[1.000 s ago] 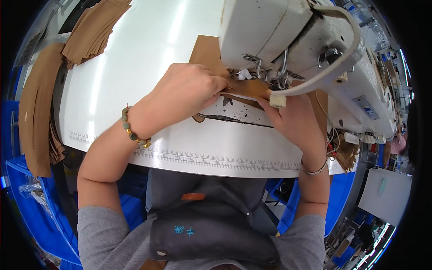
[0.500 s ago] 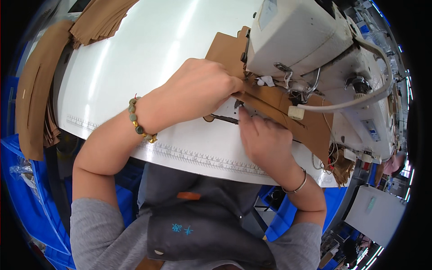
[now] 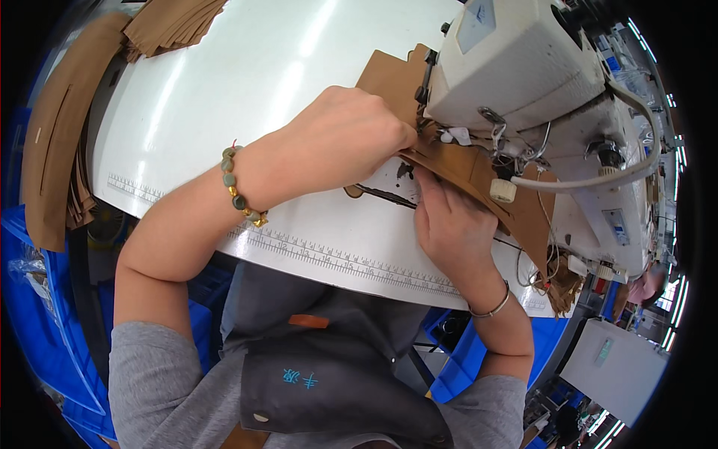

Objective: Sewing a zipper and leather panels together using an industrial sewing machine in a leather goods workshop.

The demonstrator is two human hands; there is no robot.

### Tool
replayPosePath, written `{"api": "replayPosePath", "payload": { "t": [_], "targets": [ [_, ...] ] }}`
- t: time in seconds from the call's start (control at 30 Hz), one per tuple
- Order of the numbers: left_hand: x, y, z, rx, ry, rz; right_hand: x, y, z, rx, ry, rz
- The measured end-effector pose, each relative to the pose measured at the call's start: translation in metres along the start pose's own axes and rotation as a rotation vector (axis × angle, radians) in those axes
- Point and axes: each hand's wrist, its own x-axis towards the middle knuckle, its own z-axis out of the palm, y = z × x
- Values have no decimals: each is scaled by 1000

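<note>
A brown sheet-like panel (image 3: pixel 535 217) lies under the head of a white sewing machine (image 3: pixel 497 71), with a folded or raised strip along its near edge. My left hand (image 3: pixel 355 131) is closed, its fingertips pinching that edge close to the needle area, which the machine head partly hides. Just right of it, my right hand (image 3: pixel 456 221) holds the lifted near edge, with some fingers out of sight beneath the panel. A small white scrap (image 3: pixel 456 136) sits by the machine's metal guides.
Stacked brown pieces (image 3: pixel 176 26) lie at the far left of the white table (image 3: pixel 292 258), whose front edge carries a ruler. Long brown strips (image 3: pixel 60 142) hang at the left. Blue bins (image 3: pixel 52 329) stand below. A cable (image 3: pixel 598 179) loops beside the machine.
The view has shifted slightly, so the machine appears farther right. The panel's near edge looks more lifted, and my right hand's fingers reach further under it. My left hand keeps its pinch.
</note>
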Motion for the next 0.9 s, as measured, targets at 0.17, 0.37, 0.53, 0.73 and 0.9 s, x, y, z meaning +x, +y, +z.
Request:
{"api": "replayPosePath", "payload": {
  "t": [0.17, 0.37, 0.53, 0.73, 0.9],
  "targets": [
    [-1, 0, 2, 19, 21, 15, -2, -1, 6, 43, -24, 19],
    [-4, -1, 11, 131, 76, 72, -2, 4, 10, 217, -45, 117],
    [-5, -2, 14, 156, 139, 111, -4, 5, 9, 307, -73, 137],
    [-6, 0, 10, 130, 78, 62, -6, 5, 11, 314, -46, 116],
    [-6, 2, 5, 39, 88, 15, -6, -1, -2, 280, -67, 107]
  ]
}}
